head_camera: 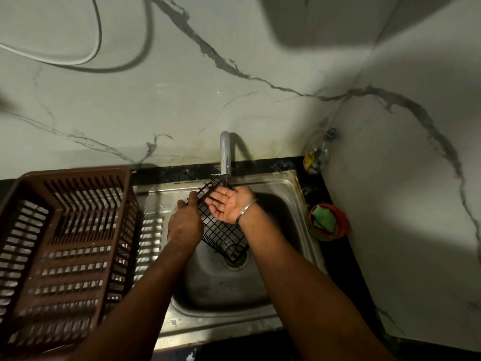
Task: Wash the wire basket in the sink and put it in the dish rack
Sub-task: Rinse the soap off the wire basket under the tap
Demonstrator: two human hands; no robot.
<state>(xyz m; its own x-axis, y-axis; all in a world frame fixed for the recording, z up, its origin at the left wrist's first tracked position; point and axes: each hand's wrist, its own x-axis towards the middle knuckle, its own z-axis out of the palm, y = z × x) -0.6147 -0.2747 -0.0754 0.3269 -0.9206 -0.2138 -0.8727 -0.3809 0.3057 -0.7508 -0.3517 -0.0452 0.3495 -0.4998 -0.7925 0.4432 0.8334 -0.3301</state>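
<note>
Now, the one black wire basket [221, 237] hangs tilted over the steel sink [303, 217], long axis running from the grey tap [225, 155] down toward the drain. The left hand [185, 225] curls its fingers [193, 198] round the basket's left edge; the right hand [230, 205] lies palm-up, fingers straight, gripping nothing, under the spout. One brown plastic dish rack [65, 243] stands just left.

We have one view, worn on the head: it looks forward and down from close above the sink [273, 182], faces the marble wall [182, 100], and catches the dish rack [78, 173] at left.
</note>
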